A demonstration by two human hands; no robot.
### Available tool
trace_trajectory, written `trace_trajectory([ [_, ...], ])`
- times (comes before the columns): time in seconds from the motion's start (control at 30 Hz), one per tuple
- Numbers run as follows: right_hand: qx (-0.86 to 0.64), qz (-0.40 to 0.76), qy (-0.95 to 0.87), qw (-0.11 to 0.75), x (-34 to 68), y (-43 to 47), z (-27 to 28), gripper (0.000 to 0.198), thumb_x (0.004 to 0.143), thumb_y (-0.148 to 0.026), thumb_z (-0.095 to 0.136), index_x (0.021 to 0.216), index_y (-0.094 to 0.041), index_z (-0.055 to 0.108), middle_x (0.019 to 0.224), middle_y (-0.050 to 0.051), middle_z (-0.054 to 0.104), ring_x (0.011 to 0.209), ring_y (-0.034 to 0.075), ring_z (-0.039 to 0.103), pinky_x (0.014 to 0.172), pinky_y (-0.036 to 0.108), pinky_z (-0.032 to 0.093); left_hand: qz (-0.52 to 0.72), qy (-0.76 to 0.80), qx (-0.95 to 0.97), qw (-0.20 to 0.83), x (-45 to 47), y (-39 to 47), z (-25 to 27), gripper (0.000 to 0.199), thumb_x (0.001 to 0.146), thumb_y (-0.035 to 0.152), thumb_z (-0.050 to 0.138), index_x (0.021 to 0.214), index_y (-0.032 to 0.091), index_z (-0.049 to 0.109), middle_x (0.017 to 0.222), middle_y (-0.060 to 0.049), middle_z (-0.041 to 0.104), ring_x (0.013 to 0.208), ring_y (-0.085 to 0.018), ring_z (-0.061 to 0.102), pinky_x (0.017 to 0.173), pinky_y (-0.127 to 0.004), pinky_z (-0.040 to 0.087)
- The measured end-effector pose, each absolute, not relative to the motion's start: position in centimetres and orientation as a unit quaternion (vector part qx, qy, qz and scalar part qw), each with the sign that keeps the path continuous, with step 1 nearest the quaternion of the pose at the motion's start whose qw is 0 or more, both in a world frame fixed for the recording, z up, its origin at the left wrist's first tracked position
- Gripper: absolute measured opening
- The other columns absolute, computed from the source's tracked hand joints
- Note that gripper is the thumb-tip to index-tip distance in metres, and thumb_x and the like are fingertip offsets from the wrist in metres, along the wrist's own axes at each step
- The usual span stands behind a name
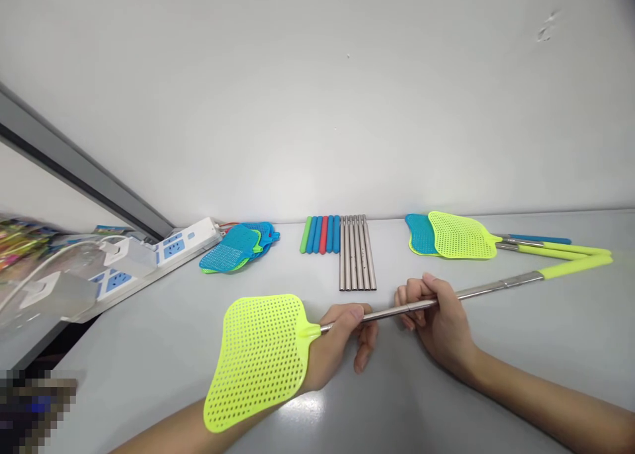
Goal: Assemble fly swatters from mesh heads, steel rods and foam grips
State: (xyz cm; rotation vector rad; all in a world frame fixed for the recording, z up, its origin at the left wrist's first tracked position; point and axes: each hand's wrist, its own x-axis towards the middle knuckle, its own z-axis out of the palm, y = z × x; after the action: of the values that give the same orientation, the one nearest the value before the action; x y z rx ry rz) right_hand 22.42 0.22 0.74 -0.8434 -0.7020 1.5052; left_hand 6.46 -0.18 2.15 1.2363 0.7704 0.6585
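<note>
A yellow-green fly swatter (pixel 260 355) with a telescopic metal rod is held across the front of the table. My left hand (pixel 342 338) grips the rod just beside the perforated head, thumb on top. Farther along, the fingers of my right hand (pixel 439 318) close around the middle of the extended rod. The swatter's yellow-green handle (pixel 570 267) points to the right. Its head hangs over my left wrist and hides part of it.
Loose swatter heads (pixel 233 249) lie at the back left by a white power strip (pixel 186 242). Several coloured grips (pixel 320 234) and metal rods (pixel 357 255) are lined up along the wall. At right lie more swatters (pixel 461 235), partly overlapping. A metal post (pixel 79 159) rises at left.
</note>
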Motion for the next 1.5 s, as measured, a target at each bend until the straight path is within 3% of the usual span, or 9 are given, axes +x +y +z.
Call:
trace_trajectory([
  [0.3, -0.378, 0.64, -0.336, 0.579, 22.3, 0.2, 0.5, 0.045, 0.081, -0.036, 0.039, 0.04, -0.019, 0.036, 0.035, -0.004, 0.03, 0.037, 0.01, 0.034, 0.043, 0.027, 0.025, 0.35, 0.334, 0.41, 0.774, 6.8, 0.5, 2.4, 0.034, 0.084, 0.031, 0.027, 0.059, 0.016, 0.045, 0.041, 0.003, 0.042, 0.036, -0.01, 0.04, 0.041, -0.022, 0.033],
  [1.03, -0.4, 0.62, -0.36, 0.571, 22.2, 0.4, 0.4, 0.048, 0.083, -0.037, 0.037, 0.038, -0.02, 0.035, 0.034, -0.005, 0.029, 0.035, 0.01, 0.034, 0.042, 0.025, 0.025, 0.347, 0.332, 0.407, 0.777, 6.5, 0.6, 1.9, 0.036, 0.084, 0.036, 0.028, 0.06, 0.016, 0.046, 0.04, 0.003, 0.042, 0.038, -0.01, 0.039, 0.043, -0.022, 0.033],
  [1.27, -0.316, 0.734, -0.404, 0.444, 23.0, 0.2, 0.6, 0.056, 0.083, -0.046, 0.027, 0.037, -0.018, 0.043, 0.032, -0.002, 0.038, 0.032, 0.012, 0.04, 0.038, 0.025, 0.029, 0.296, 0.267, 0.483, 0.78, 5.6, 0.3, 1.6, 0.042, 0.086, 0.045, 0.027, 0.066, 0.015, 0.048, 0.044, 0.003, 0.044, 0.038, -0.01, 0.042, 0.048, -0.025, 0.036],
  [1.5, -0.311, 0.726, -0.473, 0.39, 23.2, -0.2, 0.7, 0.063, 0.086, -0.047, 0.016, 0.04, -0.017, 0.047, 0.039, 0.001, 0.045, 0.04, 0.013, 0.045, 0.047, 0.026, 0.036, 0.304, 0.268, 0.514, 0.756, 5.5, -0.3, 1.8, 0.044, 0.087, 0.043, 0.023, 0.066, 0.014, 0.049, 0.045, 0.003, 0.043, 0.04, -0.01, 0.041, 0.051, -0.025, 0.035],
])
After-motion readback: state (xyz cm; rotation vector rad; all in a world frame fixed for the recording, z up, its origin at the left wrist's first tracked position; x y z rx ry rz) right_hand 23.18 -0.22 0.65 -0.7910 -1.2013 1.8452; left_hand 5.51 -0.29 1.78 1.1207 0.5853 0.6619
